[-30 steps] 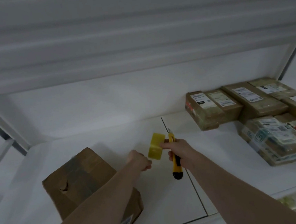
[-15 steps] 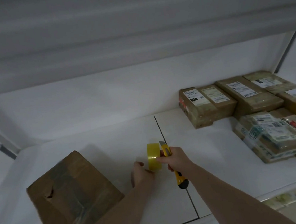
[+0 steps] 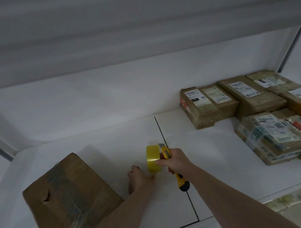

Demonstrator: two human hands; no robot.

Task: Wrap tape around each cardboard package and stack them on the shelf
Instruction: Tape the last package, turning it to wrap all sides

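Observation:
A brown cardboard package (image 3: 69, 200) with clear tape across its top lies on the white shelf (image 3: 112, 141) at the lower left. My right hand (image 3: 176, 161) grips a yellow utility knife (image 3: 171, 165) with its blade out and also pinches a yellow tape roll (image 3: 153, 158) standing on edge. My left hand (image 3: 139, 177) sits just below and left of the roll with curled fingers, its fingertips at the roll's lower edge. Whether it holds a tape end I cannot tell.
Several taped packages with shipping labels (image 3: 256, 111) are stacked at the right of the shelf. A seam (image 3: 167, 149) runs front to back across the shelf board. An upper shelf (image 3: 138, 32) overhangs the space. Shelf uprights stand at the far left and right.
The tape roll and both hands have dropped lower toward the shelf surface. The roll has turned from tilted to standing on edge. The view has shifted, with the package sliding lower left.

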